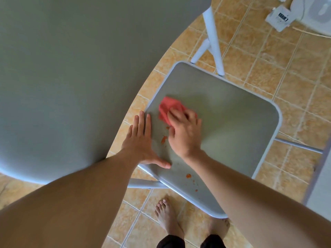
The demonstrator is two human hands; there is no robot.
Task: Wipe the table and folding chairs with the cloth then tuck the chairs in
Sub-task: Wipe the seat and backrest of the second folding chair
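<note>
A grey folding chair seat (232,122) with a pale metal frame fills the middle right of the view. My right hand (184,133) presses a red cloth (170,108) flat on the seat near its left edge. Orange smears (163,139) lie on the seat just below that hand, and more orange spots (189,175) sit near the front edge. My left hand (143,142) rests flat, fingers spread, on the seat's left rim, holding nothing. The grey table top (71,68) covers the upper left.
The floor is tan tile (268,59). White table legs (213,38) stand behind the chair. A white appliance (315,13) and a small white box (279,17) sit at the top right. My bare feet (168,215) stand in front of the chair.
</note>
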